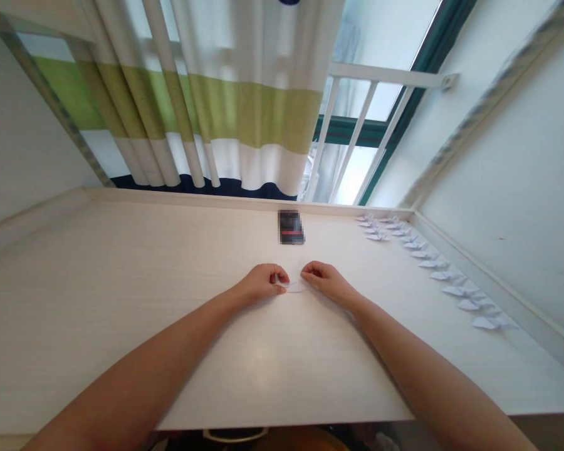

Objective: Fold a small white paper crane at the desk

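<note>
Between my two hands is a small piece of white folded paper [295,287], pale against the white desk. My left hand [264,282] pinches its left side with thumb and fingers, and a ring shows on one finger. At the paper's right side, my right hand [324,280] has its fingertips closed together at the edge. The fingers partly hide the paper, so its exact folds cannot be made out.
Several white folded paper cranes [435,274] stand in rows along the desk's right side. A dark blurred object [291,227] with a red stripe lies beyond my hands. The desk [122,263] has a raised back rim below a curtain [258,113] and a railing [390,75].
</note>
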Motion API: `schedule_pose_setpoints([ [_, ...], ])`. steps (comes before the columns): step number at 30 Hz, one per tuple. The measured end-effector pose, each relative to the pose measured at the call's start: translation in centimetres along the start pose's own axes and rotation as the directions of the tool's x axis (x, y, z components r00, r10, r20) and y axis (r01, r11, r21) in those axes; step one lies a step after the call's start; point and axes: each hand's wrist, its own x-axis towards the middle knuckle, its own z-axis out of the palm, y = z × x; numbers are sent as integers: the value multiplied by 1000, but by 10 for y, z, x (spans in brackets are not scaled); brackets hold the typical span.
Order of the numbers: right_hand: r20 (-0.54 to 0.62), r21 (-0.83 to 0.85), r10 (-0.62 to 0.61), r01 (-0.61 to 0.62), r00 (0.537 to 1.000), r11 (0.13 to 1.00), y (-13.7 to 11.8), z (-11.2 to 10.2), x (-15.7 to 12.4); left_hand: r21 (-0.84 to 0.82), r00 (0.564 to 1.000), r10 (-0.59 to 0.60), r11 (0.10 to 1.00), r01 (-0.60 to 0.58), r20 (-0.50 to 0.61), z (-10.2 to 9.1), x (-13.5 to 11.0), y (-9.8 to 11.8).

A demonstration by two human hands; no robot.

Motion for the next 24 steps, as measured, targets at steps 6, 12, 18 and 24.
schedule_pose_setpoints([
  [6, 38, -346, -184, 186, 982, 920, -4, 15, -5, -61, 995, 101, 993, -101, -8, 1, -1, -4],
  [12, 68, -419, -331, 329, 941, 847, -1, 21, -6, -68, 991, 123, 990, -127, -53, 3, -4, -4],
  [18, 72, -387, -387, 384, 919, 839, -2, 21, -8, -96, 976, 143, 982, -160, -164, 6, -6, -3],
  [24, 52, -325, -399, 393, 916, 860, -3, 24, -7, -3, 869, 107, 992, -124, -484, 7, 0, -7],
])
